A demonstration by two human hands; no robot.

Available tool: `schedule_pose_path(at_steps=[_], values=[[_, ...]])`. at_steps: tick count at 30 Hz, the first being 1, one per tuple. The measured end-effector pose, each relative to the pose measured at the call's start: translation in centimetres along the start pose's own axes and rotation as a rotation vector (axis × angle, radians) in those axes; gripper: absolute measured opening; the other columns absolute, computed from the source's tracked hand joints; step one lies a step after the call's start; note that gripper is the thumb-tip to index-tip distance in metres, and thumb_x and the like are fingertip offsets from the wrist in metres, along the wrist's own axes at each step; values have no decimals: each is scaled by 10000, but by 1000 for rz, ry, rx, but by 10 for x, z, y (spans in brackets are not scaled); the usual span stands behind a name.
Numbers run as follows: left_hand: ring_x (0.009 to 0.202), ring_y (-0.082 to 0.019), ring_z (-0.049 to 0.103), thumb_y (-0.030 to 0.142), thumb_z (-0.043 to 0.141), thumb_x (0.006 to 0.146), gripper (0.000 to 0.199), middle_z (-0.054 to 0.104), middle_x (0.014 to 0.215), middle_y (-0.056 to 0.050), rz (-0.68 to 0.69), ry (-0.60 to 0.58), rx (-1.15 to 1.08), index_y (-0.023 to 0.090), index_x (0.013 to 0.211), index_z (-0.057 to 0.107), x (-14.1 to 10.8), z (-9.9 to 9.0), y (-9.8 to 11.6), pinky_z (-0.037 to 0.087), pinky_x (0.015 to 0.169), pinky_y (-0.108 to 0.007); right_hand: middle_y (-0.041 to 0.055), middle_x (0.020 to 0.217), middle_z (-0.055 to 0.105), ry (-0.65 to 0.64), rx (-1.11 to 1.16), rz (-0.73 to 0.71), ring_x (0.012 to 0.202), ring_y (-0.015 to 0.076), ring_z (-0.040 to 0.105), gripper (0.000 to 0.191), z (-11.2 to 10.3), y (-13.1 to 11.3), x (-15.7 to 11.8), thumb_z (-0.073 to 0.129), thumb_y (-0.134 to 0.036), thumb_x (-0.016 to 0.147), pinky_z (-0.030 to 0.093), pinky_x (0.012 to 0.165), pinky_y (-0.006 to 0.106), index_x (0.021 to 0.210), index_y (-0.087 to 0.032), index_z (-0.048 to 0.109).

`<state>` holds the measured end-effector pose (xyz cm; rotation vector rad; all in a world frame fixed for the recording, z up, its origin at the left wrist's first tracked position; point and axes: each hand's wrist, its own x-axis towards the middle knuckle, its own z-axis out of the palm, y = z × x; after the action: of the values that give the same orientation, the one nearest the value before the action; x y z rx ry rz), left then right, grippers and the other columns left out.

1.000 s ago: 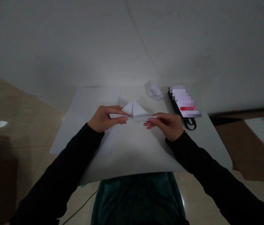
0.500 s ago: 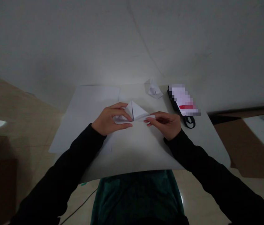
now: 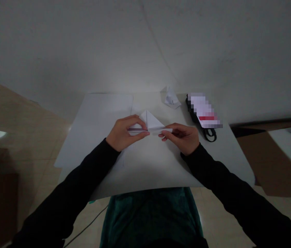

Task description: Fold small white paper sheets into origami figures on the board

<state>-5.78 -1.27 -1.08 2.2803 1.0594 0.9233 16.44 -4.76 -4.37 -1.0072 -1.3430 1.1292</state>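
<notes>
Left hand (image 3: 126, 134) and right hand (image 3: 180, 137) pinch a folded paper triangle (image 3: 150, 124) above the middle of the white table (image 3: 148, 175).
Each hand grips narrowly, thumb and fingers closed on one end of the triangle's flat bottom strip, its peak pointing to 12 o'clock. A small paper fold (image 3: 171, 99) lies at 1 o'clock, a blurred packet (image 3: 203, 110) with a black strap (image 3: 208, 135) at 2 o'clock, and a flat paper sheet (image 3: 101, 113) at 10 o'clock.

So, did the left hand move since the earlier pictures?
Yes, the left hand has moved slightly rightward in the view, nearer the small folded paper lying beyond it, which has not shifted.
</notes>
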Motion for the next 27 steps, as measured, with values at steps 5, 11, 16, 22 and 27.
schedule_pose_path(at_steps=[5,11,16,22,27], values=[[775,-128,577,275,644,830,107,629,826,-27,146,-151,-17,169,841,654,1,-4,-2,453,709,-230,36,723,716,19,38,-10,631,162,700,176,-1,0,0,764,-291,707,628,589,304,815,-164,709],[767,-137,603,286,619,849,133,651,807,-43,129,-214,-68,200,881,716,-1,-6,-2,474,712,-229,42,842,706,-148,5,-21,724,158,701,192,0,-1,-2,784,-287,679,623,682,313,846,-203,742],[793,-136,612,282,608,857,145,647,863,-55,151,-237,-115,212,905,726,-1,-5,1,494,728,-238,45,972,733,-300,-121,-83,859,169,708,235,3,-2,-2,727,-265,749,585,819,347,984,-248,734],[900,-161,621,314,731,756,140,642,1088,-90,147,-94,-138,204,842,740,1,-7,3,513,793,-272,25,945,747,-232,-261,-189,863,174,702,196,-4,-4,0,716,-251,770,569,773,318,959,-292,745],[863,-158,638,403,630,828,294,645,1124,-105,-97,59,-331,175,1003,689,2,-10,4,546,680,-242,18,837,751,-121,-301,-187,703,153,685,163,-9,-11,0,721,-266,767,560,672,294,924,-285,757]])
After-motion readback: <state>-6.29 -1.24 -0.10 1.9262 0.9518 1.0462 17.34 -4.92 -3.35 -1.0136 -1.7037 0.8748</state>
